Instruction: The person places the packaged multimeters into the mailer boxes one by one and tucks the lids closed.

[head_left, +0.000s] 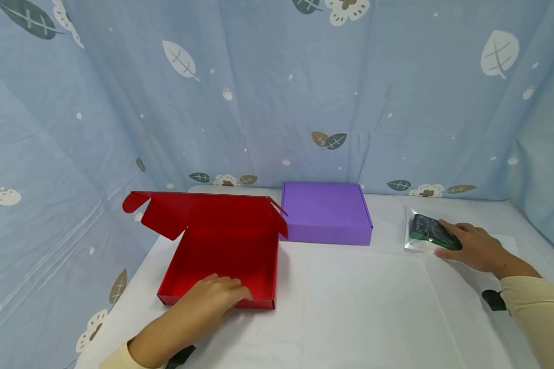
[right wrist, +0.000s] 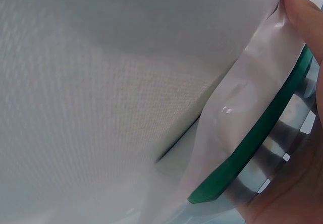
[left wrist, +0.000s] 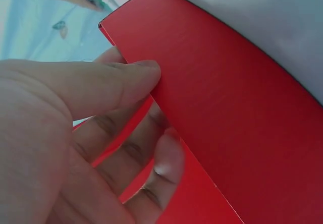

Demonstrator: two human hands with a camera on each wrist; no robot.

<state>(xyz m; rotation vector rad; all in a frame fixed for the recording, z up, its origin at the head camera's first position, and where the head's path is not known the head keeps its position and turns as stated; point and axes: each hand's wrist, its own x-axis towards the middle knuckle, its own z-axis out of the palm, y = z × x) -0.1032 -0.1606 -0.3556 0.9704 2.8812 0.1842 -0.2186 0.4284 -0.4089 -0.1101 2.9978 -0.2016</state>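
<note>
On the left of the table is a red cardboard box with its lid raised and its side flaps spread. My left hand pinches the box's front wall; the left wrist view shows the thumb outside and the other fingers on the inner side. At the far right, my right hand grips a clear plastic bag holding a dark, patterned, green-edged item. The bag lies on or just above the table; which cannot be told. In the right wrist view the item's green edge shows through the plastic.
A closed purple box stands just right of the red box, near the back. White cloth covers the table. A blue patterned curtain hangs behind and along the sides.
</note>
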